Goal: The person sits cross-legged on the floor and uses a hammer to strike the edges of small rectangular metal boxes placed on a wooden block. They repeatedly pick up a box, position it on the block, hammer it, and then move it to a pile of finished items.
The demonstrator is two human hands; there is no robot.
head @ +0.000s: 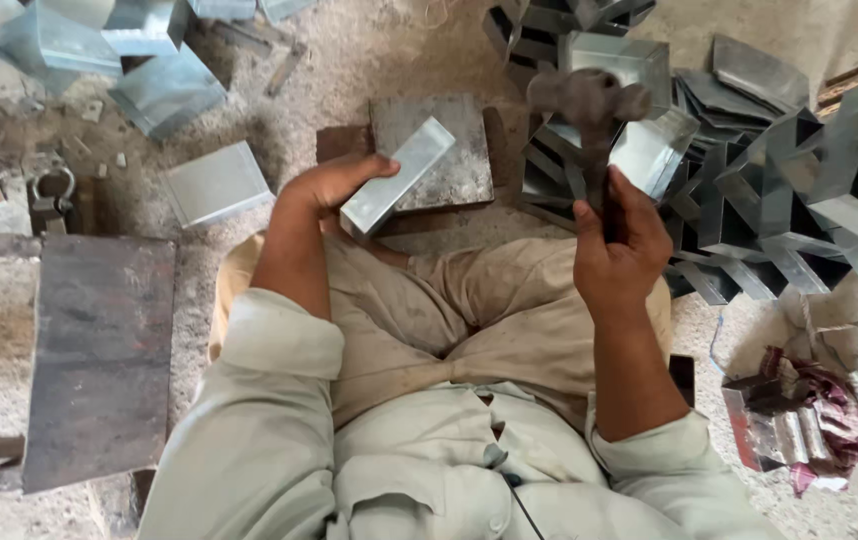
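My left hand (334, 183) grips a folded shiny sheet-metal piece (399, 172) and holds it slanted on a dark square metal block (454, 165) on the ground in front of my knees. My right hand (617, 238) is closed around the handle of a hammer (585, 100), raised above and to the right of the block; its dark head is blurred. The hammer head is apart from the metal piece.
A pile of folded sheet-metal boxes (799, 190) lies at the right and top centre. More metal pieces (164, 90) lie at the top left, one flat piece (214, 183) near my left hand. A dark metal slab (99, 350) lies at the left. Rags and wrappers (809, 420) sit at the lower right.
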